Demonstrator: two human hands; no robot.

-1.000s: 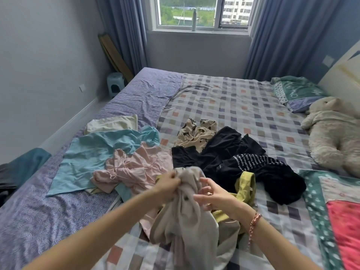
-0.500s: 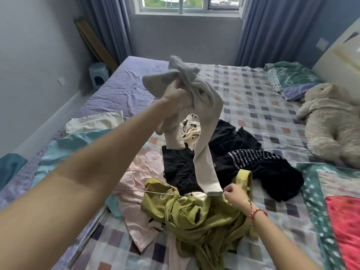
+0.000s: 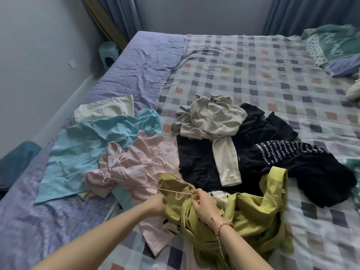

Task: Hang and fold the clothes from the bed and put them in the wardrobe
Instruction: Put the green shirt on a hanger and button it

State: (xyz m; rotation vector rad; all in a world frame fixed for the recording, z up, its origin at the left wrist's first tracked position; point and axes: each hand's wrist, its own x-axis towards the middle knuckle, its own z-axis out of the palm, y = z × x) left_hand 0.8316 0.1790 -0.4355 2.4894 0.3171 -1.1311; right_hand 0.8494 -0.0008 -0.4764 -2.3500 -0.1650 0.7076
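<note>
Both hands are down at the near edge of the bed [image 3: 253, 61], working on the olive-green garment [image 3: 253, 215], which lies bunched nearest the person, handy for hanging first, I'd guess. The left hand [image 3: 156, 202] has its grip closed on a fold at the garment's upper edge, seemingly to steady it. The right hand [image 3: 204, 204], with a red bracelet [image 3: 224, 226] on the wrist, has a narrow grip, its fingertips pinching the end of the nearest hanger [image 3: 175, 191] where the thin pink wire crosses the green cloth, probably so the wire can be fed into the neck. A second hanger [image 3: 134, 165] rests on the pink garment [image 3: 140, 178] just behind. I count two hangers for certain, but the wires cross and there may be a third. Of clothes I make out seven loose pieces: the green one, the pink one, a light blue sheet-like top [image 3: 87, 145], a cream piece [image 3: 103, 112] lying flat beyond it, a beige hooded top [image 3: 210, 121] dropped on a plain black garment [image 3: 196, 164], and a black top with white lettering [image 3: 288, 152]. One pillow [image 3: 335, 45] sits at the far corner, and one small stool [image 3: 109, 53] stands beside the bed. The wardrobe is out of sight, and nothing looks put away.
</note>
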